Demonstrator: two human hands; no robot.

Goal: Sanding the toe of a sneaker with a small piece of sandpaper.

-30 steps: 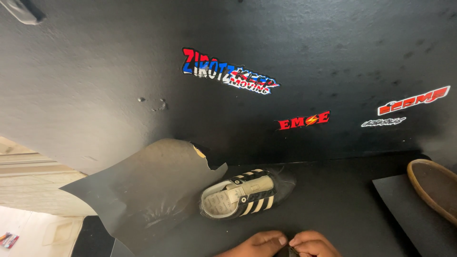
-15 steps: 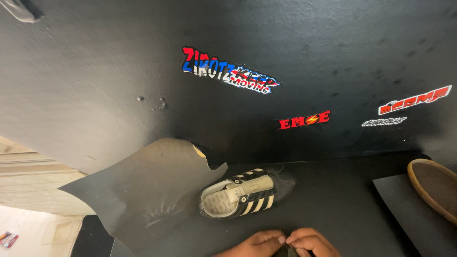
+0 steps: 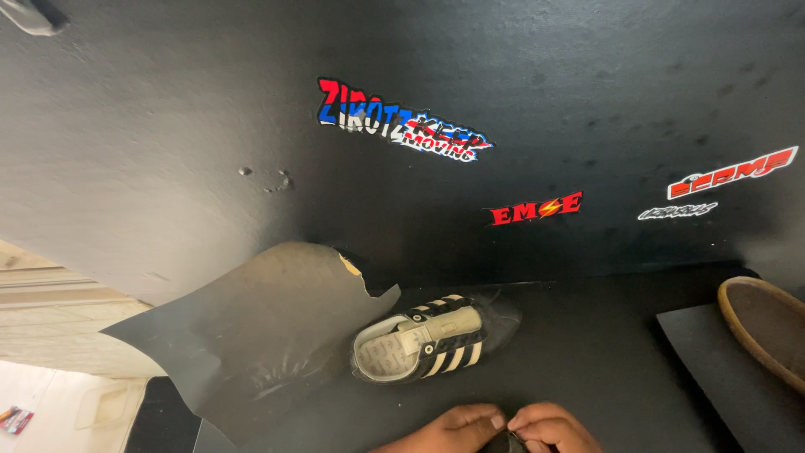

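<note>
A small dark object is sitting at the very bottom edge of the head view, pinched between the two hands and mostly cut off by the frame, so its kind cannot be told. The left hand is coming in from the lower left with its knuckles up and its fingers curling down onto the object. The right hand is meeting it from the lower right, its fingers bent and pressing together on the same object, fingertips of both hands almost touching. Just beyond the hands, a black shoe with white stripes on its side is lying on the black tabletop, its pale insole facing up and its toe pointing away to the right. Touching the shoe on the left, a large torn sheet of dark material is spreading over the tabletop's edge. A black wall with several coloured stickers is rising behind. At the far right, a tan-rimmed sole is resting on a dark flat mat, well apart from the hands.
</note>
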